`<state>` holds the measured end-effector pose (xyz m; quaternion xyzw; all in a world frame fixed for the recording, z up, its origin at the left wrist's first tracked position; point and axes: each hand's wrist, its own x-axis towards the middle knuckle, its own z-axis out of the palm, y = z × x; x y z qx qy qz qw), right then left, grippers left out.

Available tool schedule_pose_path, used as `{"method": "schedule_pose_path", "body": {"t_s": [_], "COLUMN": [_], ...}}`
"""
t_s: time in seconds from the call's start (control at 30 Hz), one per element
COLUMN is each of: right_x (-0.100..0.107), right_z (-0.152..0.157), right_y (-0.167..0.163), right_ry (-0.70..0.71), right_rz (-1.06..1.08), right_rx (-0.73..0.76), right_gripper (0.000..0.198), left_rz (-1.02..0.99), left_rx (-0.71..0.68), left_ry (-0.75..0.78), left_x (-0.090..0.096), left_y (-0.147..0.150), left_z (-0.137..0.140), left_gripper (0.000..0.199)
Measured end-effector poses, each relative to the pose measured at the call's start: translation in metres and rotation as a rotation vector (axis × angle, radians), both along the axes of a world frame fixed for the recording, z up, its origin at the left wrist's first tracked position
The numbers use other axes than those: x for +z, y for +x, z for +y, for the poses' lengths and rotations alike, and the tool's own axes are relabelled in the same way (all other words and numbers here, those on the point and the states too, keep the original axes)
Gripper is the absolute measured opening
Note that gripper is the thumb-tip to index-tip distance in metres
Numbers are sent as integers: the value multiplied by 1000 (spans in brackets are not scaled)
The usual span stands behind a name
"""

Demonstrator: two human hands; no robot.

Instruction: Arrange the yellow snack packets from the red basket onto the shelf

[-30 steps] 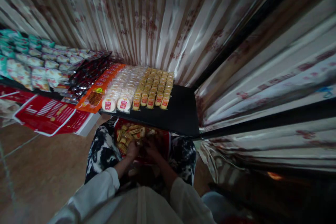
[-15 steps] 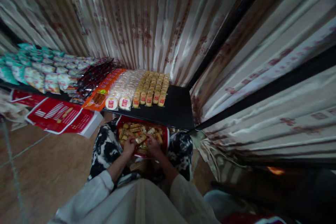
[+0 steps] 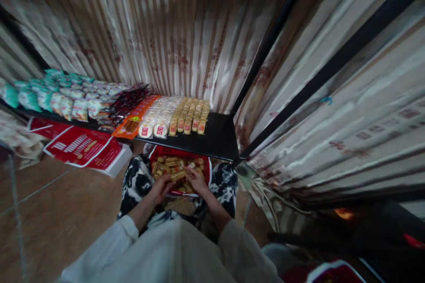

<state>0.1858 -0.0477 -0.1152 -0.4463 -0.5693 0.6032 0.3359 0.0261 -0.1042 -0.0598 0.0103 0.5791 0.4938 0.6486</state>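
A red bag [image 3: 210, 172] with its mouth wide open sits between my knees, full of small wrapped biscuit packets. My left hand [image 3: 162, 185] reaches over its near left side, fingers closed on the left end of a yellowish biscuit packet [image 3: 178, 175]. On the other end of that packet is my right hand [image 3: 196, 180], its fingers bent around it. Loose packets lie just under both hands. The dim light blurs the fingertips.
Ahead stands a low black shelf [image 3: 219, 135] with rows of yellow biscuit packets [image 3: 187, 124], round white packets [image 3: 160, 129], an orange bag [image 3: 128, 127] and teal-and-white bags [image 3: 44, 97]. Another red bag [image 3: 83, 146] lies on the floor at left. A striped curtain [image 3: 186, 31] hangs behind.
The view has shifted slightly. The biscuit packet between my hands now lies lengthwise from one hand to the other, and my left hand has turned a little. Both hands remain over the red bag.
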Motion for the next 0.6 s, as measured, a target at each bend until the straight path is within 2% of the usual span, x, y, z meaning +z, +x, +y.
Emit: {"method": "schedule_pose_path", "body": {"t_s": [0.1, 0.27, 0.4, 0.6], "right_x": [6, 23, 34, 48], "right_z": [-3, -5, -6, -15], "right_y": [4, 7, 6, 2], "right_ry": [39, 108, 156, 165], "right_rz": [-1, -69, -135, -235], "right_rx": [-7, -44, -83, -125], "right_gripper": [34, 30, 30, 31], "left_rz": [-31, -25, 23, 96], "left_rx": [-24, -135, -177, -138], "left_ry": [-10, -11, 12, 111], "left_x": [4, 11, 19, 36], "left_y": [0, 2, 2, 0], "left_z": [-8, -18, -24, -21], "left_gripper": [6, 22, 26, 14]}}
